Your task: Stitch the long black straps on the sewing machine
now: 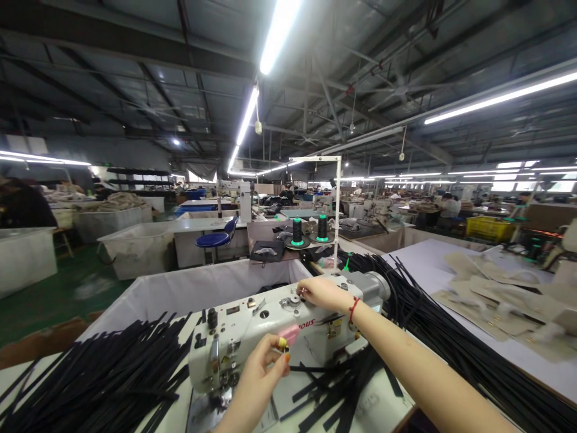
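A white sewing machine [252,319] stands on a pale table, its needle end to the left. My right hand [322,293], with a red string bracelet at the wrist, reaches over the machine's top, fingertips pinched beside the round metal winder part [291,302]. My left hand [264,367] is in front of the machine body, thumb and forefinger closed on a small dark object [286,350], perhaps a bobbin; yellow and orange show at the fingertips. Just behind those fingertips is a pink pad [289,334] on the machine. What my right fingers hold is too small to tell.
Black strips [99,367] lie heaped left of the machine, others [347,385] in front and a long bundle [451,331] at right. Two black thread cones [297,231] stand behind, near a white thread stand [338,210]. Beige pieces [491,294] cover the right table.
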A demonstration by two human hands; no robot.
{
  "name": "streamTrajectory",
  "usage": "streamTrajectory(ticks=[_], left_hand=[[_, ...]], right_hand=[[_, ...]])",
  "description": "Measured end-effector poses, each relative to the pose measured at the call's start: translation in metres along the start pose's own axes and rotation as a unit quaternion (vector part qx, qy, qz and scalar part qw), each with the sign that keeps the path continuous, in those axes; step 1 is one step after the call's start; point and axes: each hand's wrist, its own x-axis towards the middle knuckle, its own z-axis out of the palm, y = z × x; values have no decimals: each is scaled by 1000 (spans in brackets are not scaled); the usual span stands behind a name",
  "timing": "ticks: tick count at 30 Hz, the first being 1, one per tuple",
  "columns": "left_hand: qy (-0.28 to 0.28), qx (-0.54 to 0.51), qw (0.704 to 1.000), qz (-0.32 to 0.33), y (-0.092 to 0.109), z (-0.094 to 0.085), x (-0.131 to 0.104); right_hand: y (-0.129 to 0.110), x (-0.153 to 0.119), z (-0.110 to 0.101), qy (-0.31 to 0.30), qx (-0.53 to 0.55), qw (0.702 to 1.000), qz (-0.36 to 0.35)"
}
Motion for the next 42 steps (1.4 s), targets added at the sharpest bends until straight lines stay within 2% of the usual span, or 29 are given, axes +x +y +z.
streamTrajectory(ticks=[7,10,13,16,19,22,25,27,30,36,39,42], left_hand=[[59,-18,998,-7,-7,10,0],[47,-23,999,-14,-3,5,0],[14,-25,999,-29,-3,-1,1],[6,-30,999,-32,-5,-4,2],[7,-36,999,-31,-8,-4,3],[7,-35,999,-29,-9,-4,3],[11,-28,999,-31,-10,-5,3],[14,-25,999,-30,-11,-5,3],[5,-27,999,-28,-13,-6,2],[7,-30,999,-34,-13,-7,3],[11,-26,999,-39,-9,-3,2],[40,-32,998,-31,-8,3,0]], right_hand=[[13,13,6,41,3,995,93],[27,5,-7,95,7,986,137],[53,-10,-29,169,11,963,209],[71,-18,-38,181,30,948,259],[67,-15,-30,154,52,956,246],[51,-7,-25,165,36,961,217],[39,-2,-30,193,-9,964,184],[34,-1,-35,190,-35,968,160],[27,-1,-30,149,-62,979,127],[10,-14,0,53,-94,989,104],[6,-19,1,50,-93,991,86],[3,-14,-7,71,-92,990,76]])
